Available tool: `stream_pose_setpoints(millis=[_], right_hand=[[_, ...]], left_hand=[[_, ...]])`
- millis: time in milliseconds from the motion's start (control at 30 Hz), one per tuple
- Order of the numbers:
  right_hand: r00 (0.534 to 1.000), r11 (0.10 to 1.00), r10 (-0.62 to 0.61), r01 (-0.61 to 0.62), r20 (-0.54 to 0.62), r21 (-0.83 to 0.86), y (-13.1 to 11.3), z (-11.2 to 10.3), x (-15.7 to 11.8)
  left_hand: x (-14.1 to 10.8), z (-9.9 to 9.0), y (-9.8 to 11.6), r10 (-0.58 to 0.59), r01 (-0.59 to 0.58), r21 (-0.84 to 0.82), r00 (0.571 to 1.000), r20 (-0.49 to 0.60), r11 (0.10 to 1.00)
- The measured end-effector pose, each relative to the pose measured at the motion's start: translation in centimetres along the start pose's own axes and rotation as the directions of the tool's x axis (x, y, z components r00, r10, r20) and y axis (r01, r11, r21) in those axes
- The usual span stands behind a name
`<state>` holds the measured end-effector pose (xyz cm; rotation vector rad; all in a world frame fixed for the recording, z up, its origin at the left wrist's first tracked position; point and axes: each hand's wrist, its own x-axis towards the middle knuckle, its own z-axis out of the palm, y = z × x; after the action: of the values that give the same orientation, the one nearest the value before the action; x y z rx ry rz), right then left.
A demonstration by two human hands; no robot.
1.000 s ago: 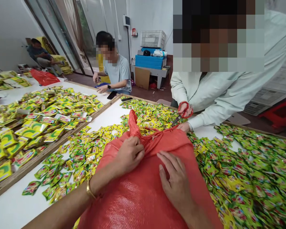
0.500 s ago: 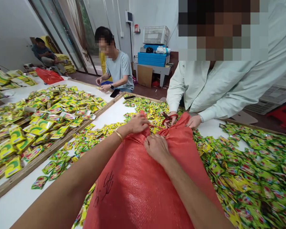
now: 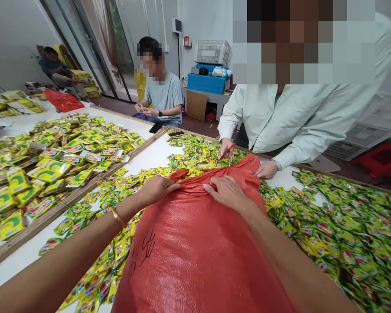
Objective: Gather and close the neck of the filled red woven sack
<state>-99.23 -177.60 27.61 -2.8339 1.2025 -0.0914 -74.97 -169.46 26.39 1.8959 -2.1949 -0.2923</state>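
A full red woven sack (image 3: 189, 243) with black handwriting lies in front of me, its gathered mouth pointing away. My left hand (image 3: 158, 190) is closed on the left edge of the mouth, thumb on top of the cloth. On the right, my right hand (image 3: 226, 190) grips the bunched folds near the middle, its fingertips partly hidden. Across the sack, a co-worker in a pale jacket holds red-handled scissors (image 3: 227, 151) in one hand (image 3: 226, 147). The co-worker's other hand (image 3: 266, 169) holds the sack's far right corner.
Small green-yellow packets (image 3: 339, 226) cover the table on both sides of the sack. A wooden divider (image 3: 71, 198) separates a pile of yellow packets (image 3: 52, 167) at left. Another person (image 3: 164, 93) sits behind, near a phone (image 3: 155, 127). A red plastic bag (image 3: 63, 101) lies far left.
My left hand has moved left and nearer along the sack's mouth, spreading it wider. My right hand has shifted slightly away from me. The co-worker's scissors hand has moved back from the cloth.
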Motion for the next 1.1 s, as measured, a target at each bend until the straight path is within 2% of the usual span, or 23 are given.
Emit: stream_pose_setpoints(millis=[67, 167, 233, 300, 333, 400, 467, 533, 567, 633, 700, 733, 767, 833, 900, 933, 1000, 1100], right_hand=[[0.998, 0.998, 0.036, -0.033, 0.056, -0.056, 0.4, -0.3, -0.3], [1.0, 0.995, 0.013, -0.01, 0.028, -0.101, -1.0, -0.4, -2.7], [0.998, 0.996, -0.002, -0.003, -0.057, -0.084, -2.7, -0.2, -4.9], [0.985, 0.998, -0.015, 0.004, -0.174, -0.064, -4.4, 0.3, -6.6], [0.974, 0.998, -0.018, 0.003, -0.225, -0.063, -5.1, 0.5, -7.2], [0.954, 0.997, -0.033, 0.012, -0.297, -0.073, -5.8, 0.8, -7.6], [0.944, 0.996, -0.056, 0.033, -0.325, -0.078, -5.6, 0.9, -7.7], [0.938, 0.998, -0.062, 0.056, -0.34, -0.027, -4.9, 0.8, -7.8], [0.933, 0.998, -0.055, 0.067, -0.357, 0.021, -4.3, 0.6, -7.8], [0.908, 0.99, -0.011, 0.069, -0.42, 0.123, -3.0, -0.1, -7.5], [0.897, 0.985, 0.024, 0.055, -0.441, 0.165, -1.8, -1.0, -6.4], [0.914, 0.989, 0.027, 0.036, -0.405, 0.147, -1.2, -1.5, -5.5], [0.947, 0.995, 0.017, 0.014, -0.322, 0.096, -0.7, -2.0, -4.5], [0.998, 0.999, -0.016, 0.013, -0.064, -0.045, 0.2, -2.7, -2.4], [0.988, 0.987, -0.02, 0.043, 0.15, -0.153, 1.2, -3.4, -1.0], [0.977, 0.982, -0.017, 0.056, 0.211, -0.183, 1.9, -3.8, -1.0], [0.965, 0.976, 0.001, 0.056, 0.261, -0.21, 3.3, -4.5, -2.3], [0.974, 0.966, 0.023, 0.037, 0.227, -0.256, 5.1, -5.6, -7.5]], left_hand=[[-0.5, 0.3, 0.0, 0.048, -0.049, -0.033, 0.998, -0.031, 0.998], [-1.6, 0.1, -0.1, 0.085, -0.087, -0.034, 0.995, -0.05, 0.996], [-2.0, -0.5, 0.8, 0.088, -0.086, 0.019, 0.987, -0.135, 0.996], [-1.5, -1.2, 2.9, 0.12, -0.117, 0.025, 0.968, -0.221, 0.993], [-0.8, -1.4, 4.4, 0.131, -0.136, -0.006, 0.965, -0.229, 0.991], [1.2, -1.6, 7.7, 0.117, -0.127, -0.085, 0.986, -0.118, 0.988], [3.5, -1.4, 10.4, 0.012, -0.005, -0.071, 0.994, 0.109, 0.997], [5.2, -0.9, 12.0, -0.032, 0.044, -0.035, 0.954, 0.297, 0.998], [5.6, -0.6, 12.2, -0.012, 0.029, -0.043, 0.937, 0.349, 0.999], [5.3, 0.0, 12.0, 0.059, -0.022, -0.105, 0.933, 0.355, 0.994], [4.0, 0.5, 11.5, 0.105, -0.055, -0.18, 0.953, 0.283, 0.982], [3.1, 0.7, 11.2, 0.139, -0.088, -0.218, 0.963, 0.232, 0.972], [2.2, 0.8, 11.0, 0.19, -0.143, -0.251, 0.967, 0.171, 0.957], [0.6, 0.7, 10.6, 0.28, -0.257, -0.28, 0.959, 0.047, 0.925], [-0.5, 0.3, 10.3, 0.286, -0.286, -0.278, 0.957, -0.043, 0.917], [-0.9, 0.0, 10.1, 0.267, -0.277, -0.268, 0.961, -0.074, 0.923], [-1.3, -0.6, 9.5, 0.252, -0.27, -0.23, 0.962, -0.103, 0.935], [-1.2, -1.0, 8.5, 0.28, -0.29, -0.108, 0.955, -0.095, 0.951]])
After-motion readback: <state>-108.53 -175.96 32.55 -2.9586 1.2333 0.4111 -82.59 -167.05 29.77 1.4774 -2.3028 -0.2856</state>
